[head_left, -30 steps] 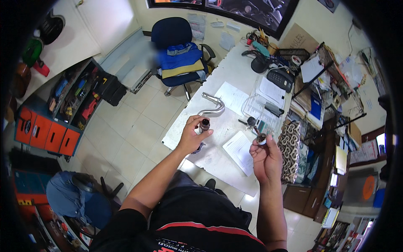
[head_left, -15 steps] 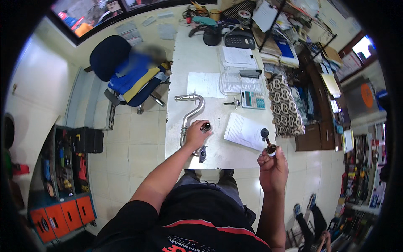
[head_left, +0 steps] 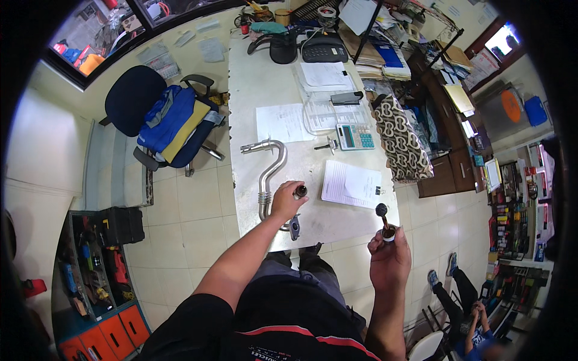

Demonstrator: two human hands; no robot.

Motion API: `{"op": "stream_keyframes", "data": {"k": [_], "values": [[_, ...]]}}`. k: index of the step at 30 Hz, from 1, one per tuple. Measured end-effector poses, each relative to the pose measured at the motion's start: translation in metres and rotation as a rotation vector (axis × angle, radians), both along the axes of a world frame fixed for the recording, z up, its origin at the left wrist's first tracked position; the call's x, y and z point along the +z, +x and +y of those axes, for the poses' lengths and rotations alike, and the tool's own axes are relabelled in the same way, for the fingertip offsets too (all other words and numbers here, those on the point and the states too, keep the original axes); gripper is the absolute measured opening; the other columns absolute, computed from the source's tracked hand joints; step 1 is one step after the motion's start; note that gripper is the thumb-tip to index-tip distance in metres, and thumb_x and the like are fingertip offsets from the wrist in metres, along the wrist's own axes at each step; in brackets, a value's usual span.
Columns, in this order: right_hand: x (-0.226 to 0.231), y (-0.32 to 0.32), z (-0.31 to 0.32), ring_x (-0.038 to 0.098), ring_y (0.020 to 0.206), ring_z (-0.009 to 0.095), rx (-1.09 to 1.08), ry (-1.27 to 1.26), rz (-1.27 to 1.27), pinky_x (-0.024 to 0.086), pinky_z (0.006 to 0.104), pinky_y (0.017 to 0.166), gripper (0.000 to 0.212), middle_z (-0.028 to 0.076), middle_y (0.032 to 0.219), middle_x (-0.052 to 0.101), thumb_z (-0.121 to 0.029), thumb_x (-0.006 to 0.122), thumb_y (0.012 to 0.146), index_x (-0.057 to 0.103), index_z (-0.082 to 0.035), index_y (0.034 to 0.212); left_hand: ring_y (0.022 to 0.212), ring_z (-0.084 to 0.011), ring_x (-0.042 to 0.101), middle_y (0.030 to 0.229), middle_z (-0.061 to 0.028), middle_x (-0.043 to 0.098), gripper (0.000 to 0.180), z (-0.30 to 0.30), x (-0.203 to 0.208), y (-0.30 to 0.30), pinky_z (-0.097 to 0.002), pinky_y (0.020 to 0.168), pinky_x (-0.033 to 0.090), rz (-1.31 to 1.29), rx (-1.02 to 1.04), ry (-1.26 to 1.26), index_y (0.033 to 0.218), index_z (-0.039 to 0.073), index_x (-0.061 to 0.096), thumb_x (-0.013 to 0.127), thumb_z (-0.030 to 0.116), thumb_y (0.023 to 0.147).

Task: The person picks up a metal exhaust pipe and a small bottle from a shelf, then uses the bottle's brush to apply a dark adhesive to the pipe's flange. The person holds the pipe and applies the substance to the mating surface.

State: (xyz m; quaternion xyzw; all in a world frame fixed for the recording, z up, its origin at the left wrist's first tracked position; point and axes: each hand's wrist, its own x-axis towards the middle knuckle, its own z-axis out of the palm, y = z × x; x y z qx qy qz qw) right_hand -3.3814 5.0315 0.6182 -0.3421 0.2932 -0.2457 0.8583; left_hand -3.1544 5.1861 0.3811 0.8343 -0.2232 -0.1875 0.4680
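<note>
My left hand (head_left: 288, 201) is closed around a small dark bottle (head_left: 300, 192), its open round mouth facing up. Just left of it, a bent metal pipe (head_left: 278, 161) lies on the table, with a ribbed section and a dark flange (head_left: 294, 227) at its near end. Part of the pipe is hidden behind my left hand and forearm. My right hand (head_left: 388, 259), over the table's near right corner, grips a white dauber cap (head_left: 389, 233) between thumb and fingers. A brown-smeared stem rises from the cap to a black, fuzzy ball tip (head_left: 381, 209).
Clipped papers (head_left: 352, 183) lie between my hands, with a calculator (head_left: 355, 137), a small metal part (head_left: 327, 145) and a stapler (head_left: 347, 98) beyond. A telephone (head_left: 325, 47) stands farther back. A chair (head_left: 180, 126) is at left; a seated person (head_left: 475, 319) is at lower right.
The view has shifted, so the table sits turned in the picture and more of the seated person shows. Both hands keep their grips, with little movement over the table.
</note>
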Motion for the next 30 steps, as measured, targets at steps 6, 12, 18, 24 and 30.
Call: {"op": "stream_keyframes", "data": {"k": [6,12,18,24,30], "values": [[0.000,0.008,-0.007,0.065,0.089,0.018,0.026,0.015,0.022,0.053,0.0337,0.077,0.029,0.007,0.104,0.069,-0.029,0.059,0.109,0.062,-0.002,0.120,0.120,-0.0333,0.065,0.127,-0.0145,0.066,0.065,0.011,0.012,-0.012,-0.0415,0.104,0.053,-0.041,0.076,-0.040,0.139,0.005,0.059,0.083,0.010,0.079],[-0.003,0.012,-0.020,0.065,0.090,0.018,0.085,0.015,-0.030,0.053,0.0338,0.078,0.030,0.008,0.110,0.069,-0.029,0.058,0.110,0.062,-0.002,0.122,0.110,-0.0331,0.065,0.126,-0.0187,0.062,0.062,0.068,0.026,-0.021,-0.0423,0.095,0.053,-0.237,0.534,0.082,0.131,0.003,0.056,0.085,0.022,0.080],[-0.006,0.013,-0.025,0.064,0.090,0.018,0.118,0.046,-0.037,0.052,0.0347,0.078,0.030,0.007,0.109,0.069,-0.029,0.058,0.109,0.063,-0.001,0.120,0.080,-0.0255,0.070,0.089,-0.0115,0.074,0.048,0.066,-0.010,-0.009,-0.0399,0.078,0.055,0.291,0.583,0.011,0.107,0.003,0.065,0.087,0.038,0.084],[-0.007,0.006,-0.031,0.062,0.086,0.018,0.191,-0.004,-0.045,0.051,0.0341,0.078,0.028,0.009,0.097,0.067,-0.029,0.060,0.108,0.064,-0.001,0.114,0.071,-0.0144,0.059,0.080,-0.0045,0.066,0.022,0.070,-0.003,-0.018,-0.0338,0.069,0.050,0.112,0.630,-0.069,0.091,0.003,0.064,0.080,0.018,0.090],[-0.004,0.029,-0.007,0.065,0.082,0.020,0.413,-0.089,-0.050,0.053,0.0346,0.078,0.030,0.011,0.093,0.068,-0.029,0.062,0.107,0.063,0.000,0.112,0.067,-0.0090,0.052,0.076,0.0011,0.059,0.019,0.126,0.107,-0.017,-0.0291,0.063,0.045,0.068,0.706,-0.386,0.092,0.005,0.061,0.078,0.013,0.092]]}}
